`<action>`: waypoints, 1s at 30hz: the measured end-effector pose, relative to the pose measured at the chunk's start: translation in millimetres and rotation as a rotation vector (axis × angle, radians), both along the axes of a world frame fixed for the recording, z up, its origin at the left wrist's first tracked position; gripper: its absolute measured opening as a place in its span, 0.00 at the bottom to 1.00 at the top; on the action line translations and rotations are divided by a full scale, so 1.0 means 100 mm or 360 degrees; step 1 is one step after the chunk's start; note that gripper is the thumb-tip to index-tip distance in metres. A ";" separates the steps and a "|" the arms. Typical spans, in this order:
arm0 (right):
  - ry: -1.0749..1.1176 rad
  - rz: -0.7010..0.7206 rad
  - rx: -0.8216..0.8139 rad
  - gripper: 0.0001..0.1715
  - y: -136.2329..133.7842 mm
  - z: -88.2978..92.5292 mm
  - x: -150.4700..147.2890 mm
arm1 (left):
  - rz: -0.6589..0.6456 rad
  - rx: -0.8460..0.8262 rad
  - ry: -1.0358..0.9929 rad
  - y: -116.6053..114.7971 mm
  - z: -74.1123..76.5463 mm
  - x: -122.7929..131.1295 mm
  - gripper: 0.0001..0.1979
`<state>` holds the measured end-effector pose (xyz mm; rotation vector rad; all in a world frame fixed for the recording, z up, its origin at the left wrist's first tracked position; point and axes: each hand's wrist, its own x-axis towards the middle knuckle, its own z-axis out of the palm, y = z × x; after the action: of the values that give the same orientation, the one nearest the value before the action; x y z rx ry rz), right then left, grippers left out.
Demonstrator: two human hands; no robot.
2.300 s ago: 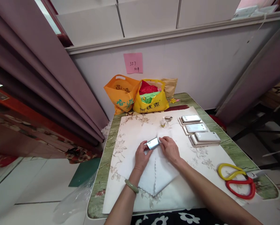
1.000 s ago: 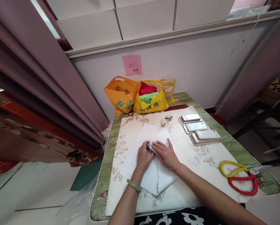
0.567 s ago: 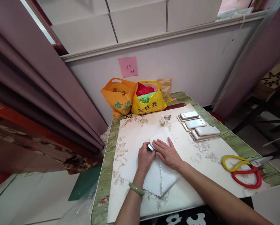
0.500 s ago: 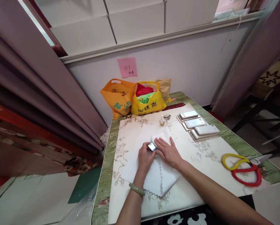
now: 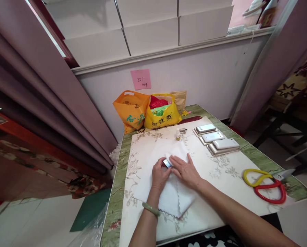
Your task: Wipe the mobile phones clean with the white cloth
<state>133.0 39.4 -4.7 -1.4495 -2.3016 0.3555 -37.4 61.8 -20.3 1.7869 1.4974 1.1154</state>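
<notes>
A mobile phone (image 5: 167, 163), mostly covered, shows a shiny, reflective end between my hands. My left hand (image 5: 160, 174), with a green bangle on its wrist, is closed around the phone's near-left side. Over the phone lies a folded part of a white cloth (image 5: 169, 199) with a zigzag edge; the rest spreads on the table beneath. My right hand (image 5: 184, 171) grips this fold and presses it against the phone, fingers long and thumb near the phone's edge. How much of the phone lies under the cloth is hidden.
Several phones (image 5: 216, 139) lie stacked at the right. Scissors (image 5: 268, 185) with yellow and red handles rest near the right edge. A small white bottle (image 5: 178, 134) stands by a pair of glasses (image 5: 183, 130). An orange bag (image 5: 131, 113) and a yellow bag (image 5: 162, 120) stand at the back.
My right hand has shifted slightly with the cloth fold, which now covers more of the phone's shiny end. The left hand keeps its grip. The camera view has tilted up a little.
</notes>
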 end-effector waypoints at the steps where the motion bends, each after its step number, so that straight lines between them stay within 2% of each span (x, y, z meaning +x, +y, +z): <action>1: -0.0020 -0.0115 -0.0006 0.29 0.05 -0.01 0.04 | -0.0015 0.0016 -0.0004 0.00 0.00 0.00 0.20; 4: -0.0063 -0.0321 -0.0010 0.31 0.09 -0.04 0.06 | -0.0029 0.0044 -0.0021 0.01 0.00 0.01 0.20; 6: -0.0056 -0.0205 0.0014 0.31 0.02 -0.04 0.00 | -0.0034 0.0045 -0.0007 0.00 -0.01 0.01 0.19; 9: -0.0003 0.0144 0.0035 0.32 -0.10 -0.05 -0.09 | 0.0017 0.0038 0.0053 -0.01 -0.02 0.00 0.17; 11: 0.0002 0.0203 0.0018 0.32 -0.09 -0.06 -0.08 | 0.0030 0.0046 0.0087 -0.01 -0.02 0.00 0.17; 17: -0.0093 -0.0351 -0.0051 0.31 0.11 -0.05 0.02 | -0.0023 0.0065 0.0088 -0.01 -0.01 0.02 0.19; 19: -0.0090 -0.0246 -0.0025 0.32 0.07 -0.03 -0.04 | -0.0015 0.0055 0.0079 -0.01 -0.02 0.01 0.19; 22: -0.0053 0.0143 0.0060 0.33 -0.01 -0.04 -0.12 | 0.0003 0.0028 0.0086 -0.02 -0.03 0.00 0.17; 23: -0.0051 0.0201 0.0078 0.33 -0.02 -0.04 -0.12 | 0.0009 0.0027 0.0092 -0.02 -0.03 0.00 0.16; 25: -0.0074 0.0098 0.0078 0.33 0.03 -0.06 -0.08 | -0.0010 0.0038 0.0096 -0.02 -0.03 0.00 0.17; 28: -0.0131 -0.0295 0.0004 0.32 0.13 -0.07 0.01 | -0.0028 0.0037 0.0070 -0.01 -0.01 0.01 0.19; 30: -0.0143 -0.0377 -0.0012 0.34 0.14 -0.06 0.02 | -0.0035 0.0015 0.0050 0.00 0.00 0.02 0.19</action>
<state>134.6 53.7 -11.2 -1.7520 -2.1650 0.2343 -35.7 61.4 -20.7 1.8307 1.4897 1.0901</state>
